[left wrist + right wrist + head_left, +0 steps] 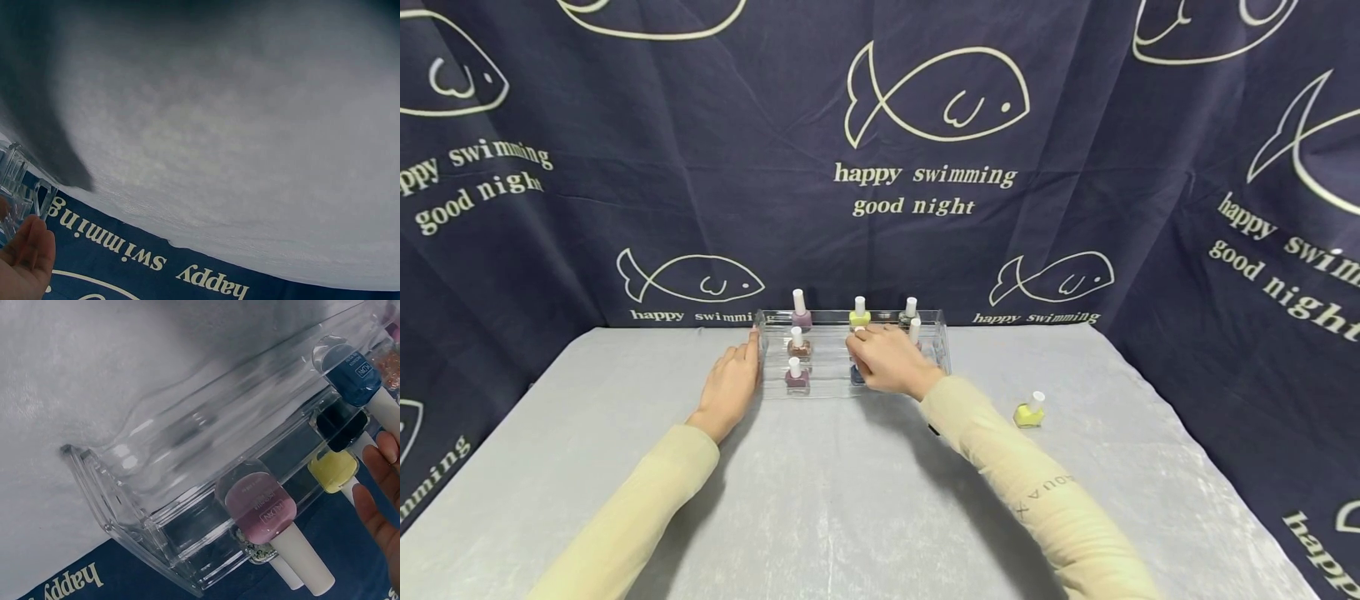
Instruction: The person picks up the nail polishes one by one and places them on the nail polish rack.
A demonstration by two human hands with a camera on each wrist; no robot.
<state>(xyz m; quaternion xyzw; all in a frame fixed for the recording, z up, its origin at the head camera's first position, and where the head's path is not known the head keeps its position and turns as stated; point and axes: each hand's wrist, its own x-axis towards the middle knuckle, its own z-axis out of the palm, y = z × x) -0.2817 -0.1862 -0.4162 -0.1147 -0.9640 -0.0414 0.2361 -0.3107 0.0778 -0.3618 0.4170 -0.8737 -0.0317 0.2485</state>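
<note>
A clear tiered rack (831, 388) holds several nail polish bottles with white caps. My right hand (883, 360) reaches over its middle column, fingertips pinching the white cap of a black nail polish bottle (341, 427) in the middle tier. Directly in front stands a blue bottle (355, 378), and behind is a yellow bottle (334, 470). To the right side a pink bottle (259, 506) sits in the same tier as the black one. My left hand (730, 385) rests against the rack's left end with fingers extended, seen also in the left wrist view beside the clear plastic.
Another yellow nail polish bottle (1028, 414) leans on the light tablecloth (820, 500), right of the rack. On the rack's left are plum (797, 379), brown (799, 347) and mauve (802, 318) bottles. A dark blue curtain (790, 167) with fish prints hangs behind.
</note>
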